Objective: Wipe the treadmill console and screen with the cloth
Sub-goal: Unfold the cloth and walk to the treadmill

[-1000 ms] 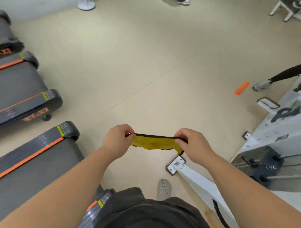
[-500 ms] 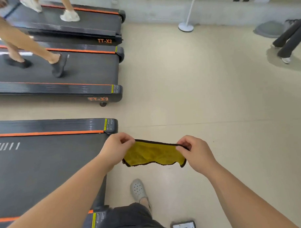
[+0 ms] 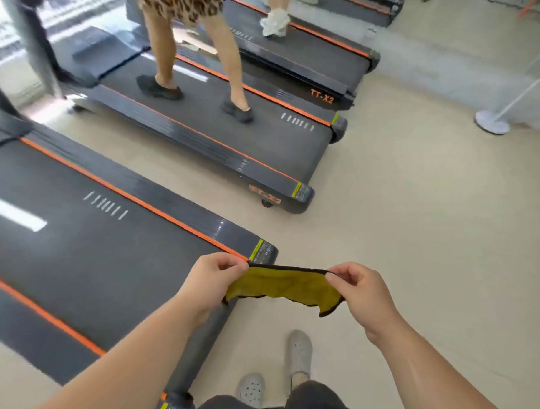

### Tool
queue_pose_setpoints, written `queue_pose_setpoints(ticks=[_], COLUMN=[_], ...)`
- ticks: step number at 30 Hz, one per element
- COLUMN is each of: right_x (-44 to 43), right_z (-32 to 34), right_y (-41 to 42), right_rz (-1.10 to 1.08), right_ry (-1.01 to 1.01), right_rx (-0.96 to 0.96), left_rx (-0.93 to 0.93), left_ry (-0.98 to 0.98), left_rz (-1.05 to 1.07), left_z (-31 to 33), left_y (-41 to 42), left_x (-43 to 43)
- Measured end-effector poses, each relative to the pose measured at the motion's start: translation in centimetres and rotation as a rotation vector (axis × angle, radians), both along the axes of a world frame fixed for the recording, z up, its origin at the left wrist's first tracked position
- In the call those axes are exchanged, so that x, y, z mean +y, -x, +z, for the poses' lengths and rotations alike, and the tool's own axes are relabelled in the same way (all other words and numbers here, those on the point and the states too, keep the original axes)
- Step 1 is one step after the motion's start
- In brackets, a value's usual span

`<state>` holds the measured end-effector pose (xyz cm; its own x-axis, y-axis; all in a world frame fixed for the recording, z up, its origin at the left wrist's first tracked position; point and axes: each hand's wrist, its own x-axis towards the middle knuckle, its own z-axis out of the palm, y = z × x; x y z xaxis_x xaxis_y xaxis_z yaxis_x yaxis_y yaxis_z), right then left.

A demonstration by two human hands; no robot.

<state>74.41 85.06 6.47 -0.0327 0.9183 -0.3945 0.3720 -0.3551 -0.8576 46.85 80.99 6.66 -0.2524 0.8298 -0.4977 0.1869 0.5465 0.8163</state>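
Observation:
A yellow cloth with a dark border hangs stretched between my two hands at waist height. My left hand pinches its left top corner and my right hand pinches its right top corner. Below and to the left lies the rear deck of a dark treadmill with orange side stripes. Its console and screen are out of view.
A person walks on the second treadmill beyond, and a third treadmill with another walker lies further back. A white round stand base sits at right. Beige floor spreads to the right. My grey clogs are below.
The view has swung left and up, bringing the treadmills and walkers into frame. Both hands still hold the cloth stretched, now over the near treadmill's rear corner.

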Motion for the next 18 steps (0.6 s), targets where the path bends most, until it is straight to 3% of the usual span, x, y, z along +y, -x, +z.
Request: queue_pose_setpoints(ticks=[11, 18], right_x=[18.6, 22.9], right_z=[-2.9, -0.6], right_y=[15.9, 28.3], right_rz=[0.643, 0.911], right_ry=[0.043, -0.038], right_rx=[0.12, 0.142], left_rx=[0.194, 0.216], left_ry=[0.069, 0.007], left_rz=[0.603, 0.764], left_z=[1.7, 3.4], left_y=[8.0, 14.0], left_x=[3.0, 2.0])
